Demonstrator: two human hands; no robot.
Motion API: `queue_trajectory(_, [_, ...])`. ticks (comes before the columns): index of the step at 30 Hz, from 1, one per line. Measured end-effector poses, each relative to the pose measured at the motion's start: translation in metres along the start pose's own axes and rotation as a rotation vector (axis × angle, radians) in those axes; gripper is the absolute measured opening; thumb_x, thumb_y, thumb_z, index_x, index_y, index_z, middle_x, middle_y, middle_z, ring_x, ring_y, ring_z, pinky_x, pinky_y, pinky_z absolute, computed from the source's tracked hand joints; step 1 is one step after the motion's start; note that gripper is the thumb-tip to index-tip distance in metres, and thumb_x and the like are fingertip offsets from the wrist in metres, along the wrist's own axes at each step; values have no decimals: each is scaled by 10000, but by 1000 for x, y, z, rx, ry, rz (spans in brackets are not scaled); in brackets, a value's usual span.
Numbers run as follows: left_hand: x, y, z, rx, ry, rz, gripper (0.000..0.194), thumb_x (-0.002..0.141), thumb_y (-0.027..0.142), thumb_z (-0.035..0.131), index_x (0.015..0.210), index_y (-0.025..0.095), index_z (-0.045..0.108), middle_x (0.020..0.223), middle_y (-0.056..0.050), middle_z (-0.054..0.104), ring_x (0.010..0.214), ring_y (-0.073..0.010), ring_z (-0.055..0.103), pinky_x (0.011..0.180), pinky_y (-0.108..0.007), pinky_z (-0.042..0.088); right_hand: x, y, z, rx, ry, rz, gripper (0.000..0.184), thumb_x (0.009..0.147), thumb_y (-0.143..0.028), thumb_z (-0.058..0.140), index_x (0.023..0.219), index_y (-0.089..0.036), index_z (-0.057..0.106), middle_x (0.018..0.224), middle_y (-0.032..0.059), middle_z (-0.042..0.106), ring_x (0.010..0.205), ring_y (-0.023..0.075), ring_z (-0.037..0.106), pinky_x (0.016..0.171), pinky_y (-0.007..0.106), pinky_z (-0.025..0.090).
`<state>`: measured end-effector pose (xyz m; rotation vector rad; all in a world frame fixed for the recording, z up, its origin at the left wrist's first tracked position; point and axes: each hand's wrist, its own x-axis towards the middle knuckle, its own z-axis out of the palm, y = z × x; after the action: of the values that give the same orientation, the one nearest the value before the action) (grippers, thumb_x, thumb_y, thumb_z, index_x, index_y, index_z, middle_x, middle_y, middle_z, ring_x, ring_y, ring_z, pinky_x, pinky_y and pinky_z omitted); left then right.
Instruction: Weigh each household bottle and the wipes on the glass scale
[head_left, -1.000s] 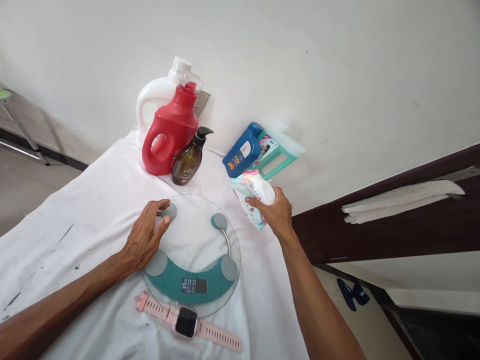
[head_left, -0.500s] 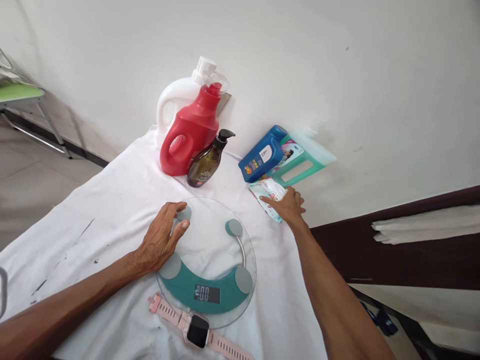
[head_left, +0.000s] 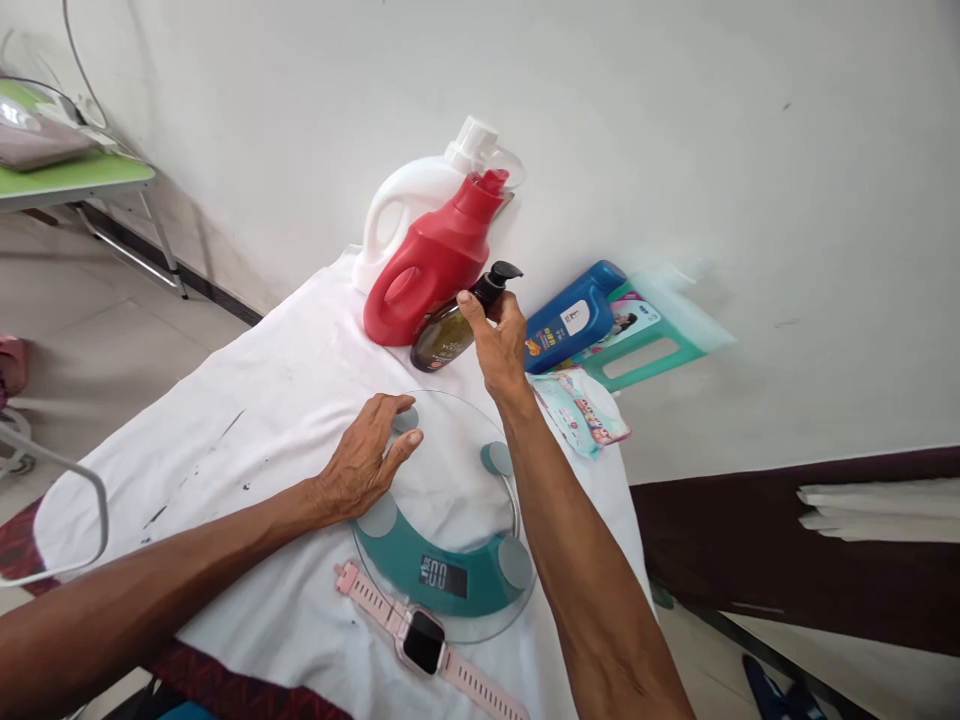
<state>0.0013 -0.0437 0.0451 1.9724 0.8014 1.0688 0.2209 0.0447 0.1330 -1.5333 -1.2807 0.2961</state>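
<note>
My left hand [head_left: 367, 455] rests at the left rim of the round glass bathroom scale [head_left: 442, 570], thumb and fingers apart, holding nothing. The scale's display is lit and reads zeros. My right hand [head_left: 499, 345] is at the dark pump bottle [head_left: 444, 338], thumb in front of its upper part and fingers round the right side near the neck. The bottle still stands on the cloth. A pink-strapped smartwatch [head_left: 424, 640] lies at the scale's near edge. To the right of my right wrist lies a pack of wipes [head_left: 581, 410].
A red jug [head_left: 431, 265] and a white jug [head_left: 409, 190] stand behind the pump bottle. A blue bottle [head_left: 577, 315] and a green translucent jug [head_left: 667, 335] stand by the wall. A white cloth [head_left: 247, 440] covers the table; a green-topped table [head_left: 75, 175] is at far left.
My right hand has left the pack of wipes and moved left to the pump bottle. The wipes lie there, turned slightly. My left hand stays by the scale; the view has shifted left.
</note>
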Motion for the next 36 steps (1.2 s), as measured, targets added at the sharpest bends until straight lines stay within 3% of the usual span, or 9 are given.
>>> queue_trajectory(5, [0,-2,1,31,23,41,480,1148,560,368,1401,199,558,1293,-150,688,1217,-299,681,1055,-515,593,9,11,16,-31,94,-14,478,867,-666,689,1037,-221,644,1026,52,740,986,241,675,1025,466,541])
queue_trajectory(9, [0,-5,1,55,37,70,491,1150,559,360,1406,188,554,1290,-154,684,1233,-301,668,1063,-513,581,0,9,10,-6,198,-25,414,888,-629,640,1004,-232,622,968,37,703,943,236,665,1003,476,544])
queue_trajectory(12, [1,-7,2,67,43,82,504,1149,568,347,1398,184,558,1280,-155,684,1214,-298,663,1062,-509,570,-14,-6,-14,16,285,-119,425,897,-654,639,1003,-243,623,963,37,678,947,236,656,992,471,543])
queue_trajectory(15, [0,-8,2,79,41,65,547,1149,591,313,1382,166,566,1281,-162,683,1197,-293,647,1075,-506,544,-36,-30,-49,29,249,-193,407,904,-650,690,991,-257,633,953,44,662,936,237,655,964,454,548])
queue_trajectory(20, [0,-8,2,97,47,35,612,1135,641,282,1362,159,583,1301,-165,682,1190,-292,625,1084,-500,505,-92,-61,-84,117,152,-58,322,924,-575,735,957,-260,681,975,49,698,963,254,696,951,474,574])
queue_trajectory(27, [1,-7,1,109,39,8,657,1124,677,253,1359,158,580,1308,-169,692,1194,-302,610,1072,-516,480,-152,-59,-84,80,110,43,322,943,-577,722,1012,-263,714,1011,31,710,962,226,684,951,448,568])
queue_trajectory(32, [2,-7,1,114,46,-14,593,1127,649,275,1347,187,575,1315,-158,689,1219,-296,612,1100,-514,480,-158,-63,-80,-3,147,-31,326,924,-572,760,990,-254,728,968,26,717,929,218,673,898,423,578])
queue_trajectory(36, [3,-7,0,101,48,-24,536,1127,629,304,1334,214,572,1321,-151,692,1227,-294,621,1130,-521,479,-162,-62,-79,45,158,-91,386,900,-580,796,1103,-258,732,1081,38,741,1049,239,695,1003,455,565])
